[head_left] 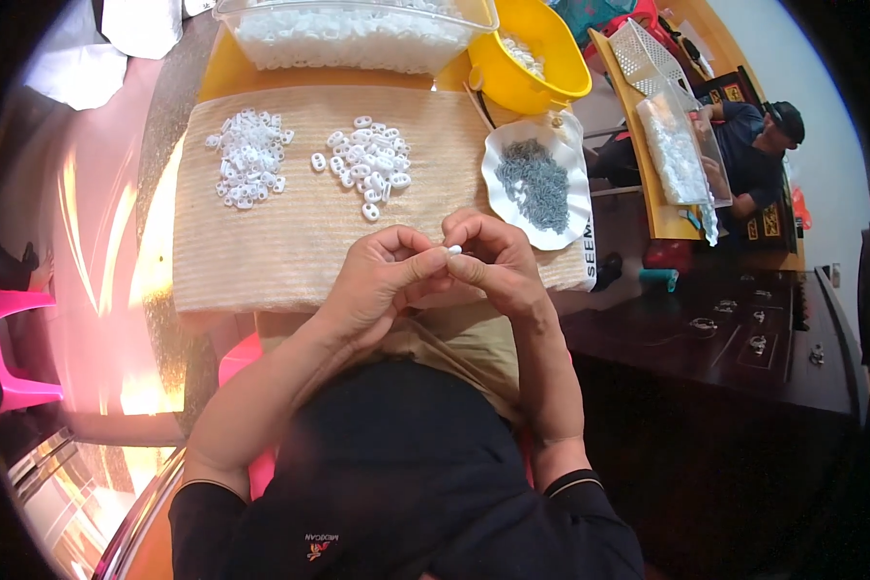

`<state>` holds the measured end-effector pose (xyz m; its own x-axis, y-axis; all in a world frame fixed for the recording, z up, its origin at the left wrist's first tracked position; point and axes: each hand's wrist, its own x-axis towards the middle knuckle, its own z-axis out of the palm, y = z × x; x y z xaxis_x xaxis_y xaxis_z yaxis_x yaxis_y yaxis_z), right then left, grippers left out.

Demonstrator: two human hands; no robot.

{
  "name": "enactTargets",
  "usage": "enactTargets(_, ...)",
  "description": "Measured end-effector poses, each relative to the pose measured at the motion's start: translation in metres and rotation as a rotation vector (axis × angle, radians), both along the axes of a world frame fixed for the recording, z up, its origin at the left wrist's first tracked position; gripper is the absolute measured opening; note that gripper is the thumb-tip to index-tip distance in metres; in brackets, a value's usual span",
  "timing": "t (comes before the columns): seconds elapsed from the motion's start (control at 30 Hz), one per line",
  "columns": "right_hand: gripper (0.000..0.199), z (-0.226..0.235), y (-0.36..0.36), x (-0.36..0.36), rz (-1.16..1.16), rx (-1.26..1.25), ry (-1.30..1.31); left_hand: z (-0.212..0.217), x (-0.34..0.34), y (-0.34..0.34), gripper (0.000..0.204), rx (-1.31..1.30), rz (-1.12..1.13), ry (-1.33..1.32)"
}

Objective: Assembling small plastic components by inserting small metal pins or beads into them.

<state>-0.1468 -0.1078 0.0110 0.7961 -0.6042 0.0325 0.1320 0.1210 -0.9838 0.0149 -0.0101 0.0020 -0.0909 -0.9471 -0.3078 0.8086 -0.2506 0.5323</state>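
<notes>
A small white plastic piece is pinched between my two hands, just past the near edge of the padded tabletop. The thumb and fingers of my left hand close on it from one side. My right hand grips it from the other, and the fingertips hide most of it. Beyond my hands lies a pile of white oval plastic pieces with two holes. Farther left sits a second heap of small white plastic pieces. A white wavy-rimmed plate on the right holds many tiny grey pieces that look like springs.
A clear tub full of white pieces and a yellow basin stand at the far edge. Foam sheeting covers the table. At right, another person sits by a clear box. A pink stool is at left.
</notes>
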Motion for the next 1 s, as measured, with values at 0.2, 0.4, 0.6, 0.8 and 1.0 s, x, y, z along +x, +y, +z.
enactTargets(0.2, 0.015, 0.031, -0.024, -0.008, -0.101, -0.177, 0.455, 0.004, 0.0, 0.001, 0.012, 0.036, 0.036, 0.015)
enactTargets(0.4, 0.025, 0.071, -0.11, -0.004, -0.398, -0.465, 0.348, 0.0, -0.002, 0.002, 0.012, 0.062, -0.002, -0.042)
enactTargets(0.6, 0.027, 0.057, -0.113, 0.017, -0.844, -0.948, 0.476, 0.001, 0.001, 0.001, 0.011, 0.075, 0.034, -0.061)
enactTargets(0.8, 0.019, 0.013, -0.058, 0.034, -0.291, -0.899, 0.521, -0.003, -0.006, 0.004, 0.01, 0.072, 0.037, -0.037)
enactTargets(1.0, 0.019, 0.002, -0.037, 0.057, -0.133, -0.975, 0.555, -0.004, -0.009, 0.005, 0.008, 0.085, 0.082, -0.05)
